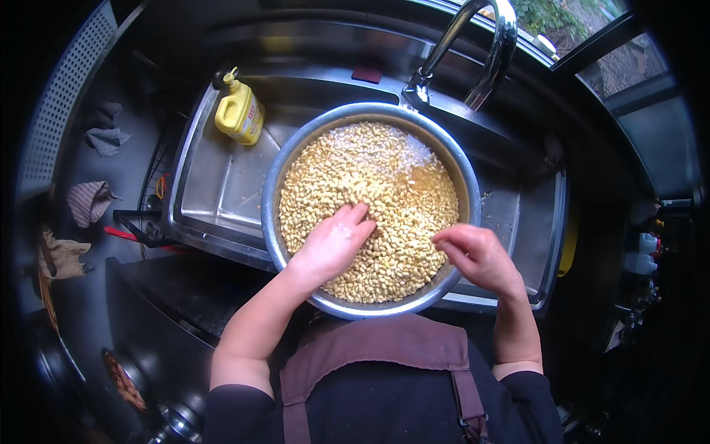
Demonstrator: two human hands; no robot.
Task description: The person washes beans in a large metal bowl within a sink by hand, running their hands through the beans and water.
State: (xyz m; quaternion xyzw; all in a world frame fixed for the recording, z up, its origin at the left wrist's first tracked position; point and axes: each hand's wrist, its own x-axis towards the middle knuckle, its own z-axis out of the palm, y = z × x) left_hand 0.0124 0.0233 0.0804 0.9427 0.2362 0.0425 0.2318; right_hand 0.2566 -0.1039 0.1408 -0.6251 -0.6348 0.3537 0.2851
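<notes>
A wide metal bowl [270, 222] full of pale beans [383, 277], which look like soybeans, sits across the sink in front of me. Water glints over the beans on the far side, and an amber patch shows at the right. My left hand [333, 238] lies palm down on the middle of the beans, fingers spread a little and some tips sunk among them. Over the bowl's right rim hangs my right hand [474, 252], its thumb and fingertips drawn together above the beans. Whether a bean sits between those fingertips is too small to tell.
The bowl bridges a stainless steel double sink [205, 194]. A yellow jug with a pump [241, 114] stands in its left basin. The chrome faucet [493, 50] arches behind the bowl, near a dark red pad [366, 74]. Cloths [91, 202] hang or lie at the left.
</notes>
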